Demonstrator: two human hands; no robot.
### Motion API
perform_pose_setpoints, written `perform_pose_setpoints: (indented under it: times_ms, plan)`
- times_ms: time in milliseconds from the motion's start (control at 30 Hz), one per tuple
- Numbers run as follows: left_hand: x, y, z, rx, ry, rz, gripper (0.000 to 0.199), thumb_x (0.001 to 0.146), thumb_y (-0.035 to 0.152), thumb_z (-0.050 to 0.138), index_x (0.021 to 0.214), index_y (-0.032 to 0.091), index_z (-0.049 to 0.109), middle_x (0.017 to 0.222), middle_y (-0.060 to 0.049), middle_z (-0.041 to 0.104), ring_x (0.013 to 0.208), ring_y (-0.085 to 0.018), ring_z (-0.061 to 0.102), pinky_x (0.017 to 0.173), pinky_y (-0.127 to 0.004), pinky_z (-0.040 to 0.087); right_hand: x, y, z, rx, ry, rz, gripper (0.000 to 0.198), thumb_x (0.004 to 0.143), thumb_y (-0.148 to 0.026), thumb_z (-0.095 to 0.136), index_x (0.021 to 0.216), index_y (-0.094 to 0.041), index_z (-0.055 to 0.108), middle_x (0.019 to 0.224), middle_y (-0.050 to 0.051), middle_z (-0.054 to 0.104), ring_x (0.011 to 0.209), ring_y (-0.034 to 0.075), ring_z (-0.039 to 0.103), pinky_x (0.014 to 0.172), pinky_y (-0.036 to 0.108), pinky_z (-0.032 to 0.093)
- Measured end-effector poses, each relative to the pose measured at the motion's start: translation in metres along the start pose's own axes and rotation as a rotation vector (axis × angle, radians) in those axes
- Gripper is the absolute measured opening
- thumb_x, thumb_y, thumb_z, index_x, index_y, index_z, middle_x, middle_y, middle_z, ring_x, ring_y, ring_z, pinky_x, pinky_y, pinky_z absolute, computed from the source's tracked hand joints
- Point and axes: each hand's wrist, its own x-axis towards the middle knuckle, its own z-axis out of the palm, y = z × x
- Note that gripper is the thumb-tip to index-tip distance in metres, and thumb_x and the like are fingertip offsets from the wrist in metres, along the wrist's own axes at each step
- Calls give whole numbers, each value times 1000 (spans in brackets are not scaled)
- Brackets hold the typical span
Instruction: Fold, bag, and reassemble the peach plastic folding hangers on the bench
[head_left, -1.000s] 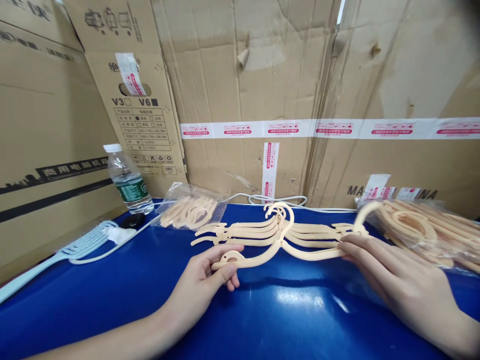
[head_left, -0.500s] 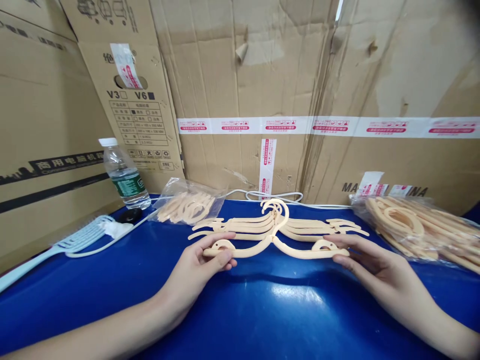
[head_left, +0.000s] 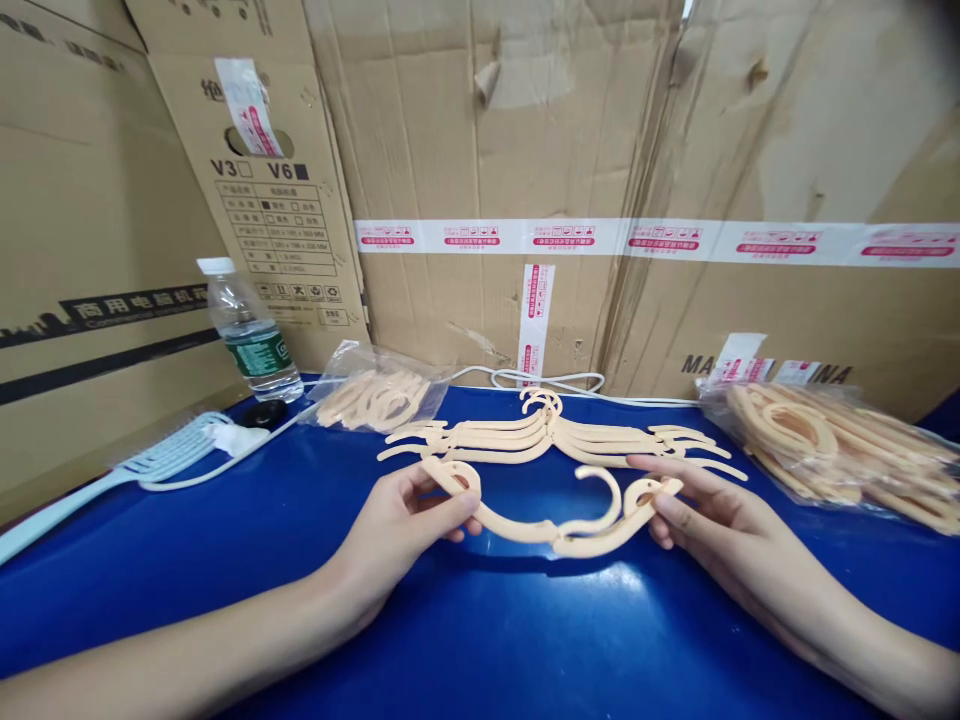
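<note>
A cream plastic folding hanger [head_left: 517, 526] is held up between both hands, just in front of several like it. My left hand [head_left: 424, 515] pinches its left arm end between thumb and fingers. At the other end, my right hand [head_left: 697, 510] is closed on the right arm tip. The hanger's hook [head_left: 613, 495] leans over to the right, above the right arm, and its two arms bend at the middle joint. Behind it, a row of cream hangers [head_left: 499, 440] lies spread on the blue table [head_left: 480, 640], their hooks bunched together at the back.
A clear bag of cream parts [head_left: 379, 395] lies at back left, and another bag of hangers [head_left: 832, 440] at right. A water bottle [head_left: 255, 335], a light blue hairbrush [head_left: 161, 460] and a white cable [head_left: 551, 378] are also there. Cardboard boxes [head_left: 495, 150] wall the back.
The held hanger has come nearer and lower, away from the row. Its hook has swung from upright to the right, and its arms have tilted upward at the ends.
</note>
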Motion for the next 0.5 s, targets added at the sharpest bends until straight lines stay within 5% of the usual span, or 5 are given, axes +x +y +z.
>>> perform_pose_setpoints:
  times_ms: [167, 267, 367, 500]
  plan:
    - [-3, 2, 11, 4, -112, -5, 25, 74, 32, 79, 79, 11, 67, 71, -1, 63, 59, -8, 57, 57, -18, 47, -7, 5, 13, 145, -132, 0, 27, 84, -32, 78, 96, -27, 54, 77, -5, 62, 62, 10, 56, 59, 20, 48]
    - [-5, 2, 14, -10, -148, 5, 25, 75, 31, 79, 77, 11, 66, 71, 0, 63, 60, -8, 58, 59, -18, 48, -14, 2, 19, 40, -292, -18, 21, 88, -33, 73, 85, -23, 56, 74, -3, 63, 65, 10, 58, 64, 19, 49]
    - [-6, -2, 14, -17, -181, 23, 24, 77, 30, 78, 87, 11, 66, 76, -2, 66, 65, -10, 61, 63, -20, 50, -25, -5, 23, -109, -438, -41, 15, 91, -36, 69, 100, -25, 65, 100, 3, 68, 85, 15, 64, 78, 25, 53]
    - [-8, -7, 11, -84, -193, 42, 32, 77, 28, 78, 100, 15, 60, 83, -3, 70, 70, -12, 66, 67, -23, 53, -38, -12, 22, -302, -500, -75, 35, 93, -37, 65, 127, -36, 60, 138, 3, 54, 122, 23, 54, 100, 33, 49]
